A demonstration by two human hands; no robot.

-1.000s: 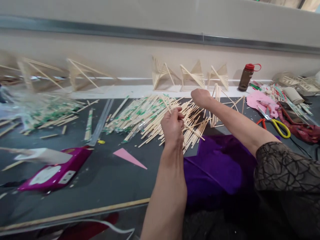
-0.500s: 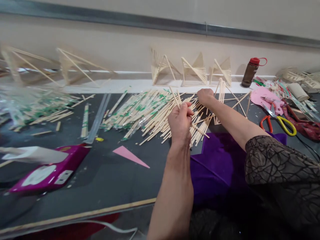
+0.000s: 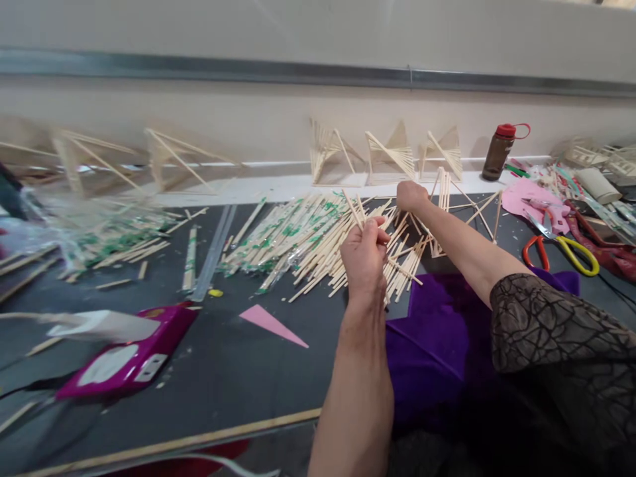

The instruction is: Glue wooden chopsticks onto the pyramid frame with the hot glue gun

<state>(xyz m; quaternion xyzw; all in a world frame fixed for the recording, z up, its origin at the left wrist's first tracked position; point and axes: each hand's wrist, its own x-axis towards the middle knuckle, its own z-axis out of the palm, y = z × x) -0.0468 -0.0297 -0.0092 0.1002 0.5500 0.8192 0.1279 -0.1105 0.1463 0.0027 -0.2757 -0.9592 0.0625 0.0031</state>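
Note:
My left hand is closed, thumb against fingers, round thin wooden chopsticks whose ends stick up past the knuckles. Beyond it my right hand is curled down at the far edge of a heap of loose chopsticks; its fingertips are hidden, so what it grips cannot be made out. Just right of that hand stands a small frame of joined sticks. Chopsticks in clear wrappers with green print lie left of the heap.
Stick models line the wall. To the right are a brown bottle, scissors and pink paper. A purple cloth lies in front. At left are a magenta device, clear strips and a pink paper triangle.
The whole view has shifted, so things appear slightly lower and further right. Both hands keep nearly the same pose over the chopsticks.

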